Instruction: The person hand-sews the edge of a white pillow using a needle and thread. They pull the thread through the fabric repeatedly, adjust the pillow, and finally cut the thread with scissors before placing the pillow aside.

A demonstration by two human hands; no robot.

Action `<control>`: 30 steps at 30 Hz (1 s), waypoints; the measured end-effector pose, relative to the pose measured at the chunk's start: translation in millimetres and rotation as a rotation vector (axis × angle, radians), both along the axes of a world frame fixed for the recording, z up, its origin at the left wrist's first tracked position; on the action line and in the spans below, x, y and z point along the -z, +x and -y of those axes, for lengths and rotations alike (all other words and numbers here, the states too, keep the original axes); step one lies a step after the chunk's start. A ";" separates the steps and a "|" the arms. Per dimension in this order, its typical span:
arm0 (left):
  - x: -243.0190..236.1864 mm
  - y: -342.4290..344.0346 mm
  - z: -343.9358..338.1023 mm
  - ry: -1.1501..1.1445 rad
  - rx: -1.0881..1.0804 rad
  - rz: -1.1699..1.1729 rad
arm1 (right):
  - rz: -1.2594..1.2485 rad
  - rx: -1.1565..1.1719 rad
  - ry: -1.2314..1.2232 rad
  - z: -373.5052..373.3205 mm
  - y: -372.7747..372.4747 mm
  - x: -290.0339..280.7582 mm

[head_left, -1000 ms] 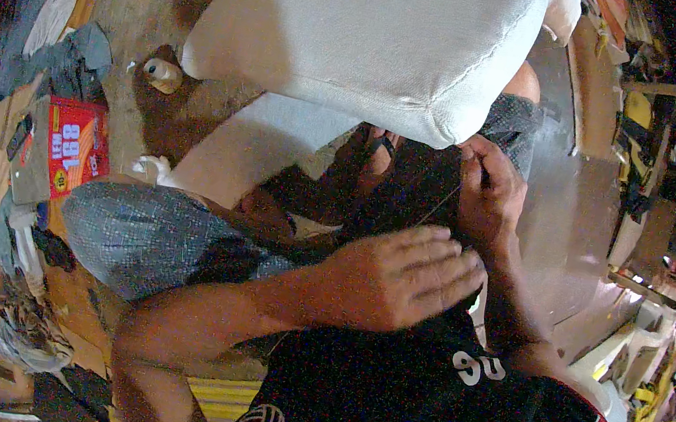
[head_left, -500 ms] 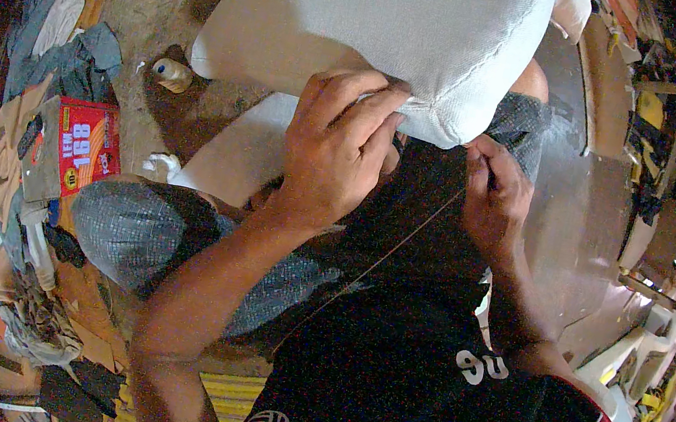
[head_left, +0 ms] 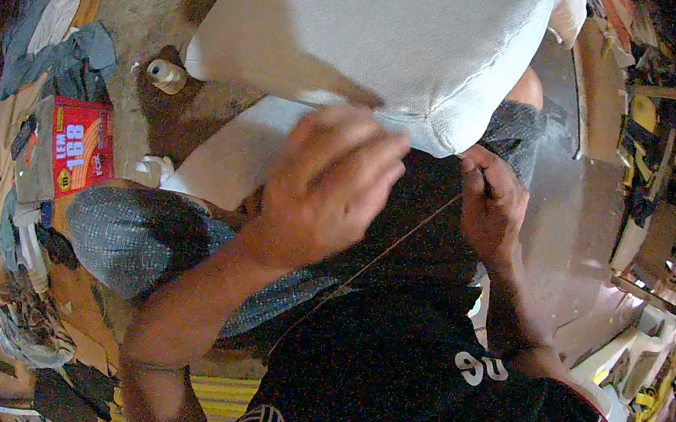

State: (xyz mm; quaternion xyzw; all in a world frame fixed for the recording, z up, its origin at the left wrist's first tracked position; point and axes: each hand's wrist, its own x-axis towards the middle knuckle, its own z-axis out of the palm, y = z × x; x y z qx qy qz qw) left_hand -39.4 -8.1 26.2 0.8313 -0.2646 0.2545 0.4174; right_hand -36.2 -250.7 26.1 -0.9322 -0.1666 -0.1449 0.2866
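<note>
A stuffed cushion of off-white fabric (head_left: 368, 28) rests before me, its seamed corner pointing toward me. Close to that corner, the fingers of my right hand (head_left: 495, 206) are pinched together on a thin thread (head_left: 400, 241). The thread slants down to the left across my dark clothing; whether a needle is between the fingertips cannot be made out. My left hand (head_left: 328, 187) is just below the cushion's near edge, smeared by motion, its fingers bent. Whether it holds anything is unclear.
A spool of pale thread (head_left: 166, 76) stands on the floor at the left. Beyond my knee is a red printed box (head_left: 81, 146), with heaped cloth scraps (head_left: 81, 65) around it. A pale fabric piece (head_left: 227, 152) lies under the cushion. Cluttered wooden racks (head_left: 664, 158) line the right side.
My left hand has come off the cushion's edge and moved slightly down and toward me. My right hand stays by the corner. The view has shifted a little.
</note>
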 end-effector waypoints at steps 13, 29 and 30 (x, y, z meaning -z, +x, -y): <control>16.8 33.8 8.9 0.154 -0.067 0.034 | -0.269 -0.340 0.127 4.2 -23.3 -39.4; -10.6 -7.6 6.3 -0.220 0.169 -0.354 | -0.583 -0.610 0.293 23.5 -30.0 -50.2; -15.3 -14.9 10.0 -0.306 0.302 -0.513 | -0.612 -0.655 0.337 20.7 -31.5 -49.6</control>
